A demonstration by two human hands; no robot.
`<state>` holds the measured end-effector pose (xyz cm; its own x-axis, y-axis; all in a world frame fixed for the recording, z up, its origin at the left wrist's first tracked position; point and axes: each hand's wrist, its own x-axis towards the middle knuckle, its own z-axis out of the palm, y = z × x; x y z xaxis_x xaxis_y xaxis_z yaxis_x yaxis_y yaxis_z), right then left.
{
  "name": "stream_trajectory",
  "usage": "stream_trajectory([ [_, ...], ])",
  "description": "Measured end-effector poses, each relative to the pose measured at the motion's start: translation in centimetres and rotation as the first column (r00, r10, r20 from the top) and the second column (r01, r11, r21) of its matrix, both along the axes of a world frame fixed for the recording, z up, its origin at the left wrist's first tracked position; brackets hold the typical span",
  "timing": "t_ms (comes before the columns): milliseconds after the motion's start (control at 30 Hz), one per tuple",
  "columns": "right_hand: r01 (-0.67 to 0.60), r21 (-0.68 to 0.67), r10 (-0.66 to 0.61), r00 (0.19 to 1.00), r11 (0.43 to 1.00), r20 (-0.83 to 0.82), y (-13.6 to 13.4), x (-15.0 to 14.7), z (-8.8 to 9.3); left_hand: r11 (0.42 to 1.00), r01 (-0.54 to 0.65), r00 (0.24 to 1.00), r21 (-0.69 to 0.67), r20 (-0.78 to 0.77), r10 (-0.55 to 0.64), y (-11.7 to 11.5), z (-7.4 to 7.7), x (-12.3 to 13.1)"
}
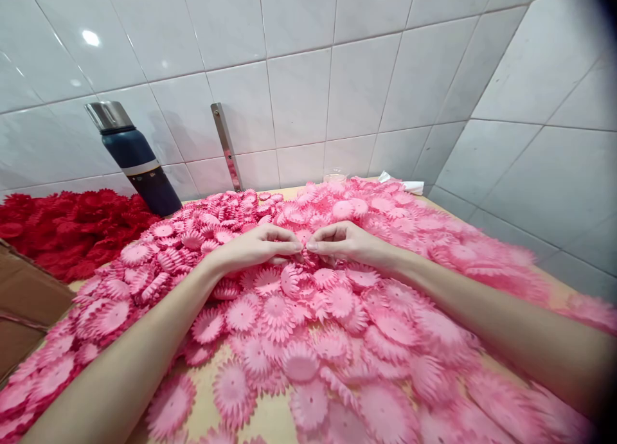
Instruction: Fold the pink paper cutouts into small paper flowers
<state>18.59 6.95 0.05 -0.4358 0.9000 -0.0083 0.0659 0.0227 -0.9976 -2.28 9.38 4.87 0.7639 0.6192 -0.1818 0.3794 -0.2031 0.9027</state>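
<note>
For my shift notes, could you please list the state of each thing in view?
Left hand: fingertips pinched, contents unclear
Right hand: fingertips pinched, contents unclear
Pink flowers: loose, spread thickly
Red flowers: loosely heaped
Bottle: capped
Metal strip: against wall
Table: mostly covered
Cardboard box: open or shut unclear
Clear container: partly hidden

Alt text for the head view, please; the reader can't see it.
A person's left hand and right hand nearly meet over a spread of pink flower-shaped pieces on a pale tabletop; whether they hold one is unclear. Near a tiled wall are red pieces and a dark blue bottle.
</note>
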Motion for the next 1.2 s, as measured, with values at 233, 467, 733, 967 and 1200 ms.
stream_trajectory([
  [233, 0.001, -0.001, -0.001, 1.0, 1.0, 0.007, 0.05, -0.01, -0.11, 0.998, -0.046, 0.999, -0.043, 0.014, 0.046, -0.16, -0.09, 0.16],
  [467, 0.004, -0.006, -0.004, 1.0, 1.0, 0.001, -0.05, -0.02, -0.07, 0.999, -0.025, 1.0, -0.048, 0.018, 0.026, 0.07, -0.28, 0.06],
  [733, 0.008, -0.015, -0.008, 1.0, 1.0, -0.002, 0.13, 0.03, -0.31, 0.998, 0.014, 1.0, -0.061, 0.017, -0.013, 0.1, -0.17, -0.04],
  [967, 0.013, -0.012, -0.013, 1.0, 1.0, -0.004, 0.12, 0.06, -0.35, 0.998, -0.004, 1.0, -0.063, 0.018, 0.006, -0.28, 0.2, 0.08],
  [1200, 0.022, -0.008, -0.022, 1.0, 1.0, -0.01, 0.06, 0.05, -0.4, 0.996, -0.027, 0.999, -0.081, 0.034, 0.03, -0.35, 0.1, 0.15],
])
